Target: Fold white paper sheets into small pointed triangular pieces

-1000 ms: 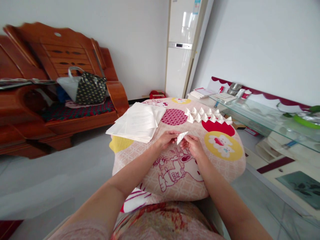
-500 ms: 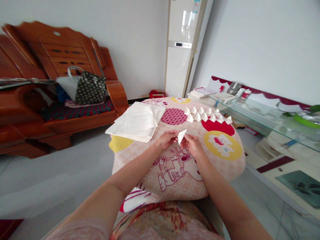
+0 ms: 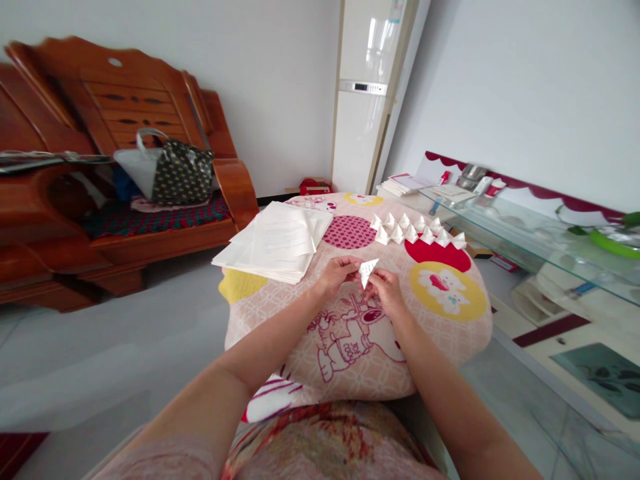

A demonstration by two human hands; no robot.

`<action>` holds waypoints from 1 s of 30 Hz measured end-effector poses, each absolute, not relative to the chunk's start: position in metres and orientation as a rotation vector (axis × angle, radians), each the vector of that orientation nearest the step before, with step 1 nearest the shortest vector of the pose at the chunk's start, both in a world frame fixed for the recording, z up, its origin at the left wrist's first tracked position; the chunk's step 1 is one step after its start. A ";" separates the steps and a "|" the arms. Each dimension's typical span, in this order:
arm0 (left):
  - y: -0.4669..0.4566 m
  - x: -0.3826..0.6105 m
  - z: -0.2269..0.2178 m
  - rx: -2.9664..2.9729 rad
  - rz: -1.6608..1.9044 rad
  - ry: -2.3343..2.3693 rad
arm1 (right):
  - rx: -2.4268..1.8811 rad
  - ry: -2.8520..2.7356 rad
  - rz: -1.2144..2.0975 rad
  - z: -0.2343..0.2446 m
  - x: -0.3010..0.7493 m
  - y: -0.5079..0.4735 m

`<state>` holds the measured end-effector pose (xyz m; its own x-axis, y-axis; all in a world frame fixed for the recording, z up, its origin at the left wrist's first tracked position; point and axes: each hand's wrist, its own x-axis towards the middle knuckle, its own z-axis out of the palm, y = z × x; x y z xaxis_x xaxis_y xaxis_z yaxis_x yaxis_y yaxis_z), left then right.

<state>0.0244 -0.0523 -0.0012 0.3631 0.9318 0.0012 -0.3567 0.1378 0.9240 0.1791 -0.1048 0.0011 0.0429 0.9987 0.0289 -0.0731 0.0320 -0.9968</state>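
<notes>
A small folded paper triangle [image 3: 368, 271], white with printed marks, is held up just above the patterned table cover. My left hand [image 3: 340, 275] pinches its left side, fingers closed. At its lower right, my right hand [image 3: 386, 288] also grips it between closed fingers. Beyond my right hand stand several folded paper pieces [image 3: 411, 232] in two rows. To the left of my hands lies a loose stack of paper sheets [image 3: 280, 243], the top ones with faint print.
The cloth-covered table [image 3: 450, 343] has a rounded edge close to my body. A glass-topped cabinet [image 3: 530, 227] with cups and papers runs along the right. On the left, a wooden sofa [image 3: 175, 237] carries bags [image 3: 183, 175]. A tall white air conditioner [image 3: 360, 133] stands behind.
The folded paper has turned slightly in my fingers and shows a wider face. Both hands stay on it, almost in the same place.
</notes>
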 end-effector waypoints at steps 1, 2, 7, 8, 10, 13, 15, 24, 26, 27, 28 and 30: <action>-0.053 0.025 -0.001 1.030 1.053 0.691 | -1.173 -1.150 1.208 0.001 0.179 -0.105; -0.053 0.025 -0.001 1.029 1.051 0.682 | -1.194 -1.163 1.224 0.000 0.179 -0.104; -0.056 0.026 0.005 0.955 0.976 0.702 | -1.277 -1.194 1.136 -0.004 0.180 -0.102; -0.057 0.027 0.006 0.928 0.963 0.714 | -1.287 -1.207 1.091 -0.004 0.180 -0.102; -0.058 0.027 0.009 0.870 0.937 0.743 | -1.302 -1.259 0.986 -0.004 0.179 -0.102; -0.060 0.027 0.013 0.810 0.898 0.777 | -1.303 -1.355 0.811 -0.002 0.178 -0.104; -0.060 0.026 0.014 0.800 0.879 0.785 | -1.297 -1.386 0.726 -0.001 0.178 -0.106; -0.062 0.022 0.017 0.872 0.849 0.825 | -1.321 -1.410 0.701 -0.003 0.179 -0.106; -0.061 0.021 0.017 0.887 0.850 0.831 | -1.337 -1.421 0.729 -0.003 0.179 -0.106; -0.060 0.020 0.017 0.898 0.851 0.835 | -1.342 -1.430 0.737 -0.003 0.180 -0.106; -0.060 0.019 0.017 0.910 0.851 0.838 | -1.343 -1.440 0.741 -0.003 0.180 -0.106; -0.059 0.018 0.016 0.934 0.850 0.846 | -1.337 -1.456 0.741 -0.003 0.181 -0.106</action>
<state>0.0183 -0.0589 0.0156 0.4093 0.8830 -0.2298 -0.2333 0.3447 0.9092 0.1805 -0.1058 -0.0029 0.0928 0.9626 0.2545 0.3605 0.2058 -0.9098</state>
